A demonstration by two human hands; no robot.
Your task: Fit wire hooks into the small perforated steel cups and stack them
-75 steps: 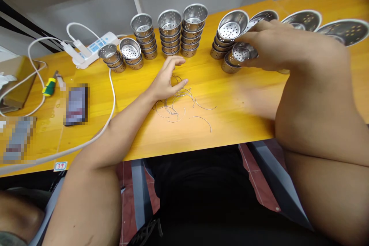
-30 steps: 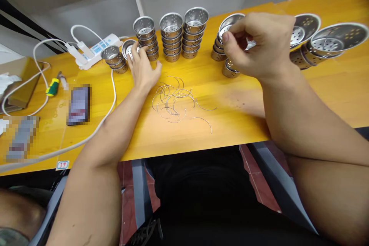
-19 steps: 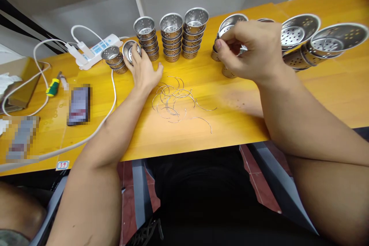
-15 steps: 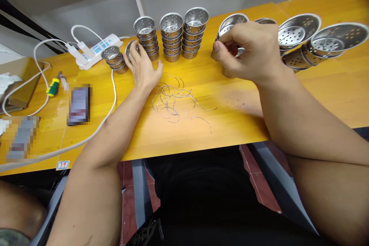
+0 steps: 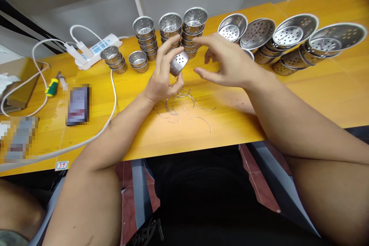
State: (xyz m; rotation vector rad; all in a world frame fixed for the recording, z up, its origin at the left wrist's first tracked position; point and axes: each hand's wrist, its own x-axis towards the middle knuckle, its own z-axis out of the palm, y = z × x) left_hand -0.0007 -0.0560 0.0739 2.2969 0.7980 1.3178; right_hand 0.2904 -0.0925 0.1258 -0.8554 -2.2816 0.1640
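Note:
My left hand point(image 5: 165, 71) grips a small perforated metal cup point(image 5: 179, 63), tilted with its holed bottom showing, above the table. To its right my right hand point(image 5: 223, 61) is raised with thumb and fingers apart, nothing seen between them and not touching the cup. Below the hands lies a loose pile of thin curved wires point(image 5: 180, 102). Left of my left hand stands a short stack of cups point(image 5: 138, 61), with another stack point(image 5: 113, 57) beside it. Behind are taller stacks point(image 5: 143, 29), partly hidden by my left fingers.
More perforated cups point(image 5: 294, 30) lean in stacks at the right. A white power strip point(image 5: 98, 50) with cables sits at the back left. Nearer are a green-yellow screwdriver point(image 5: 52, 86) and two blurred-out flat devices point(image 5: 78, 104). A person's bare limb point(image 5: 20, 207) shows at lower left.
My left hand has lifted a cup from the short stack and carried it right, over the wires. My right hand has come left from the right-hand cups and its fingers have spread.

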